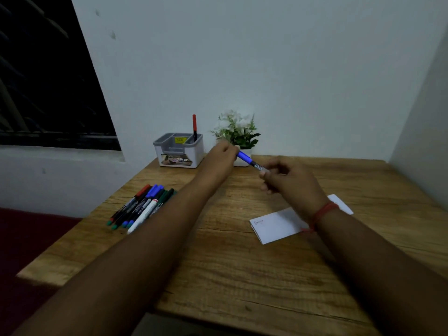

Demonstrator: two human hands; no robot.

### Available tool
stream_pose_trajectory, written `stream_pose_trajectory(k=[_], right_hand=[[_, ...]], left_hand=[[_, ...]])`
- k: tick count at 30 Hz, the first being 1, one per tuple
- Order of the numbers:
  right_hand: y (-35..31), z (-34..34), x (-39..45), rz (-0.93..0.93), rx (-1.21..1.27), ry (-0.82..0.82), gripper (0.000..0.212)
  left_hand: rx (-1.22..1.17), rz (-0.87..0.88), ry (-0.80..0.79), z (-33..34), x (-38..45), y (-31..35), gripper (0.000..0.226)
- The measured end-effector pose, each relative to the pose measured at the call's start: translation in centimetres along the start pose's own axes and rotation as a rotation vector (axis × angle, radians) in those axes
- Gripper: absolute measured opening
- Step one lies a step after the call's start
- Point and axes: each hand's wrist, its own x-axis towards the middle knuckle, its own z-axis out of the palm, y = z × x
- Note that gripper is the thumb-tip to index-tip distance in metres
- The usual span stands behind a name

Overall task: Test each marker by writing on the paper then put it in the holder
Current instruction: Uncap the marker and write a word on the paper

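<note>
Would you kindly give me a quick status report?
Left hand grips blue cap, right hand grips marker barrel. One red marker in holder. Potted plant just behind hands.

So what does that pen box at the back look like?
The holder is a small white box, plastic by the look of it, with a grey insert split into compartments. It stands upright at the table's far edge, left of the potted plant. One red-capped marker stands in its back right compartment. A picture label covers its front; a yellow sticker sits inside.

Wooden table (218, 275), small potted plant (238, 132) with white flowers by the wall, dark window (43, 81) at left.
</note>
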Motion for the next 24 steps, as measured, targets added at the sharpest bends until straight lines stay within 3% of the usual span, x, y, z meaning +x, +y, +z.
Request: stream_pose_trajectory(k=[4, 8, 13, 18, 24], right_hand=[[-0.9, -1.9, 0.3, 0.103, 0.486, 0.081, 0.018], [-0.5, -1.8, 0.7, 0.184, 0.695, 0.125, 0.021], [0.3, -1.3, 0.9, 0.196, 0.601, 0.095, 0.011], [1.3, -0.3, 0.8, 0.221, 0.464, 0.047, 0.009], [1.8, -0.6, 0.7, 0.272, 0.468, 0.030, 0.016]], left_hand=[[-0.239, -0.031, -0.126, 0.7, -1.4, -1.1, 0.023], [-0.298, 0.015, -0.276, 0.7, -2.8, -1.8, 0.022], [-0.139, 0.121, -0.376, 1.4, -3.2, -2.7, 0.013], [-0.026, 0.200, -0.286, 2.4, -3.7, -2.6, 0.006], [0.182, 0.294, -0.168, 2.8, -3.5, -3.0, 0.009]])
